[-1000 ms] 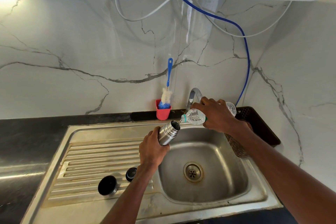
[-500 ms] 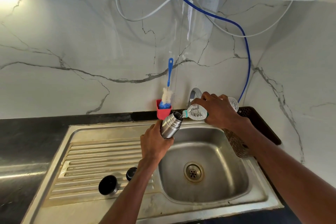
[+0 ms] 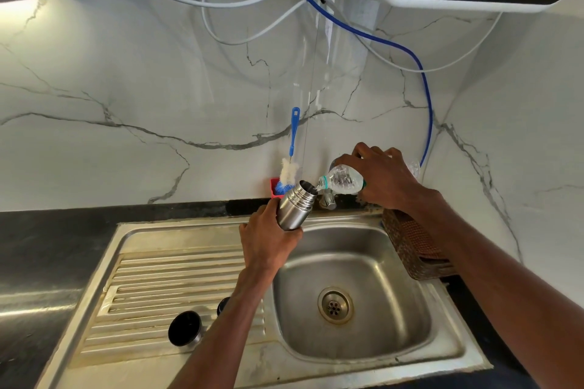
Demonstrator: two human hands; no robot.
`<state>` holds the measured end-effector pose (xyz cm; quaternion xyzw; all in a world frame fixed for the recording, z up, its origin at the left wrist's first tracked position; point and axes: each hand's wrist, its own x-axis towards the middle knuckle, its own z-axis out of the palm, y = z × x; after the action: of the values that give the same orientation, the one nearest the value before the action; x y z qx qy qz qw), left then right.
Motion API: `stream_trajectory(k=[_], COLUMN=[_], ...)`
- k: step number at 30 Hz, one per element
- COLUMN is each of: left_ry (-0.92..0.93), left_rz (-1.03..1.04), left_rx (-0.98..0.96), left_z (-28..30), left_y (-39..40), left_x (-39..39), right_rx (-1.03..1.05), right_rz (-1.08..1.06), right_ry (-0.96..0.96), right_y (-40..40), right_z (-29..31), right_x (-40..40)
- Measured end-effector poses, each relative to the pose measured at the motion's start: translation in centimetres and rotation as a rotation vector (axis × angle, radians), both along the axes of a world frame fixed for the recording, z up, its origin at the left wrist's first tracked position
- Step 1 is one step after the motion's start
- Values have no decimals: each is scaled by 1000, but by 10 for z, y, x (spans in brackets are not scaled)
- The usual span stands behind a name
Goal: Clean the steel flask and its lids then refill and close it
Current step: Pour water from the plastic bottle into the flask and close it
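My left hand (image 3: 268,241) grips the lower body of the open steel flask (image 3: 295,207), tilted with its mouth up and to the right, above the sink's back rim. My right hand (image 3: 384,178) holds a clear plastic water bottle (image 3: 343,181) tipped leftward, its neck at the flask's mouth. Two lids lie on the ribbed drainboard: a larger black-inside cup lid (image 3: 185,328), and a smaller dark one (image 3: 223,306) half hidden by my left forearm.
The steel sink (image 3: 357,265) has a basin with a drain (image 3: 335,305) at the right. A blue bottle brush (image 3: 292,148) stands in a red holder by the wall. The tap (image 3: 327,200) sits behind the flask. A brown woven basket (image 3: 414,246) rests at the sink's right.
Both hands have risen and moved back toward the wall with the flask and bottle. The bottle is tipped a little more, its neck still at the flask's mouth.
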<state>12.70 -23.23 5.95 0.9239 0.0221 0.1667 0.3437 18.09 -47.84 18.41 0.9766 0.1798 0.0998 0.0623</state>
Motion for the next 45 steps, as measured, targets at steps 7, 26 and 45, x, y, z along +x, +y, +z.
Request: stream_trajectory(k=[7,26,45], left_ry=[-41,-13,-3], left_rz=[5,26,20], left_rx=[-10,6,18], left_z=[11,7,-3], left_y=[2,1,2], left_x=[7,3,-1], right_rx=[41,5,-71], right_rz=[5,7,26], right_ry=[-46,-75,-104], right_y=[4,8,8], right_z=[18,17,24], right_x=[4,7,-1])
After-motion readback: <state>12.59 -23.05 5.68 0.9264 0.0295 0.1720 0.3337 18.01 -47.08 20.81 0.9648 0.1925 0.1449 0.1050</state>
